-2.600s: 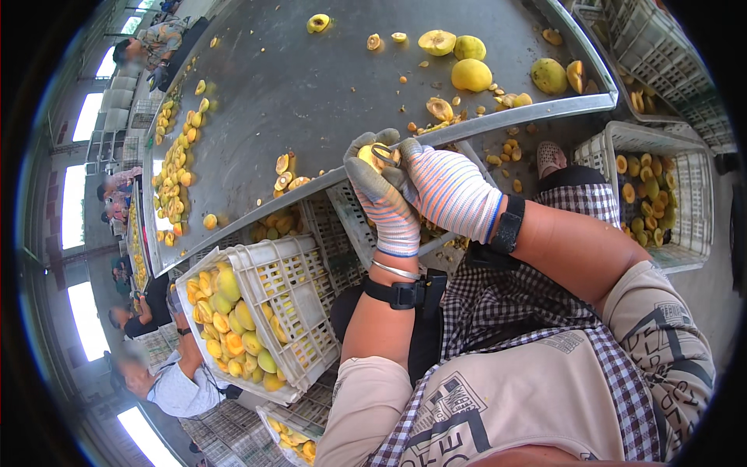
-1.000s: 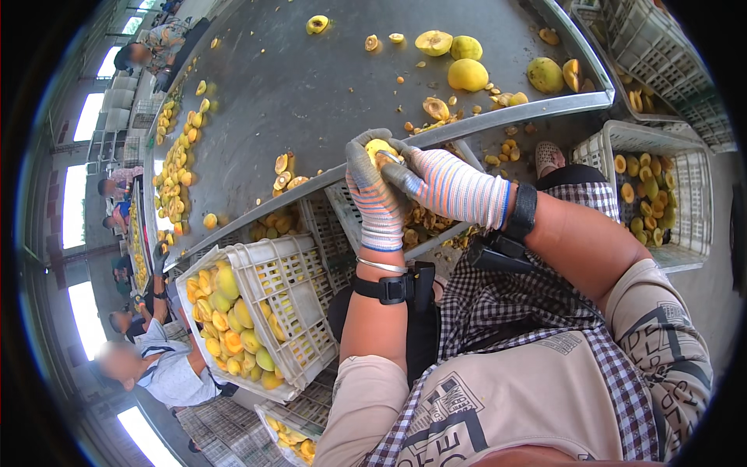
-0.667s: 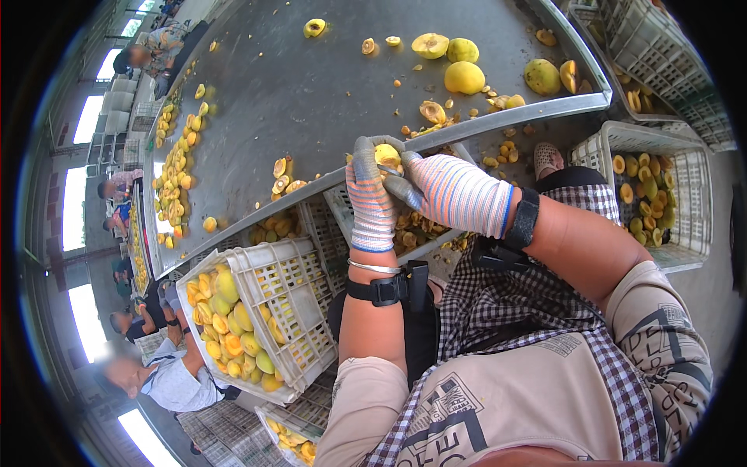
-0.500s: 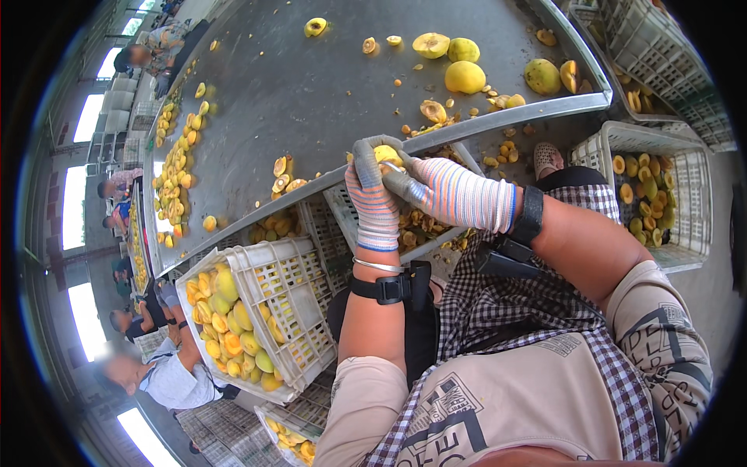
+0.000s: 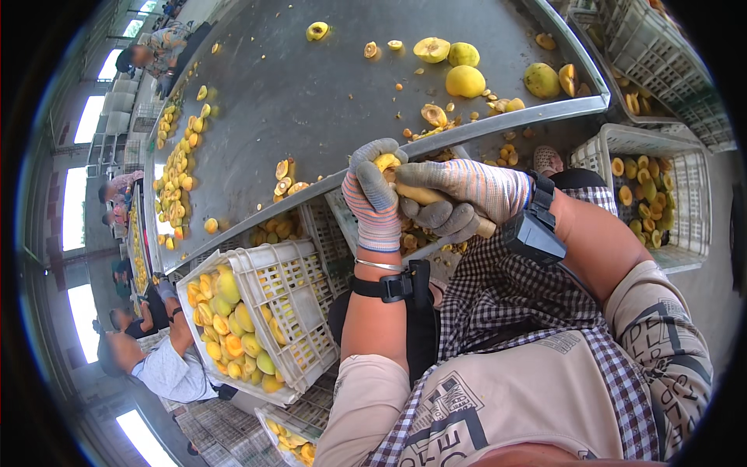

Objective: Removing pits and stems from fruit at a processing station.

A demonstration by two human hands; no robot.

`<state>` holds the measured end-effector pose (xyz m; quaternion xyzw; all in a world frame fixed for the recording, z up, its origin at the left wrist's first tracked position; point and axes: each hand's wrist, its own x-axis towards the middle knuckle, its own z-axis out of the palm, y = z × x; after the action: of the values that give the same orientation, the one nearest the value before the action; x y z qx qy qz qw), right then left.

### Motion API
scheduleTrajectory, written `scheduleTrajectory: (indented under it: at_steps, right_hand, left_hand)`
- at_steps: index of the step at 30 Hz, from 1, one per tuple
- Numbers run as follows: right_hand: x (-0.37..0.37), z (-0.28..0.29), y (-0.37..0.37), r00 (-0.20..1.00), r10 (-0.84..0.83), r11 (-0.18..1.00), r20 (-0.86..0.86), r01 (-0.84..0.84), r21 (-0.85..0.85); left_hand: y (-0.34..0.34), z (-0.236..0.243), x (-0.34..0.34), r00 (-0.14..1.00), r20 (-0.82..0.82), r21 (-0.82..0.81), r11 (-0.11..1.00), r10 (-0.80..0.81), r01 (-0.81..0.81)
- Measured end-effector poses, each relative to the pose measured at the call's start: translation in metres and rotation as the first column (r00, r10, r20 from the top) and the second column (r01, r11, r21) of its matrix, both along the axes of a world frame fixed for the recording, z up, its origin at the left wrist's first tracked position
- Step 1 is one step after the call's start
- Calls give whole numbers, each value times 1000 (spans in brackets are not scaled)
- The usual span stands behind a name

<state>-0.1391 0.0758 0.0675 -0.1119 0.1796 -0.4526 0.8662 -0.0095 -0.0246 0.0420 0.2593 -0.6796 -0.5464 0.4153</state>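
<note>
Both my hands wear striped knit gloves with grey palms and meet just over the table's near edge. My left hand (image 5: 373, 194) is wrapped round a yellow peach (image 5: 385, 161), most of it hidden by the fingers. My right hand (image 5: 465, 193) grips a wooden-handled tool (image 5: 421, 194), its handle's butt showing below the fingers. The tool's working end is at the peach, and I cannot make it out. Beyond the hands, on the metal table (image 5: 311, 93), lie a cut peach half (image 5: 433, 116) with scraps and pits, and whole yellow peaches (image 5: 465, 81).
A white crate (image 5: 284, 300) full of yellow peaches leans at my left. Another crate (image 5: 689, 210) with peach halves stands at the right. Cut halves (image 5: 177, 179) line the table's far left. A raised metal rim (image 5: 513, 117) edges the table. A co-worker (image 5: 175, 370) sits at the left.
My right hand has turned, so the tool's wooden handle now shows beneath its fingers. The metal tip seen earlier is hidden. The co-worker at the left has shifted slightly.
</note>
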Motion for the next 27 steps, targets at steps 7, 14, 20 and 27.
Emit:
scheduleTrajectory:
  at_steps: [7,14,20,27]
  right_hand:
    - [6,-34,-4,277,-637,743,-720,-29,-669]
    - [8,-9,0,-326,-250,845,-912,-533,-41]
    - [6,-32,3,-345,-271,818,-899,-575,-25]
    - [11,-26,10,-213,-46,998,-976,42,-57]
  left_hand:
    - [-18,13,6,983,-24,309,936,183,-167]
    - [-29,15,11,964,-216,479,877,153,-32]
    - [12,21,-44,989,-117,168,984,85,-65]
    - [111,79,-128,857,162,-626,621,-489,472]
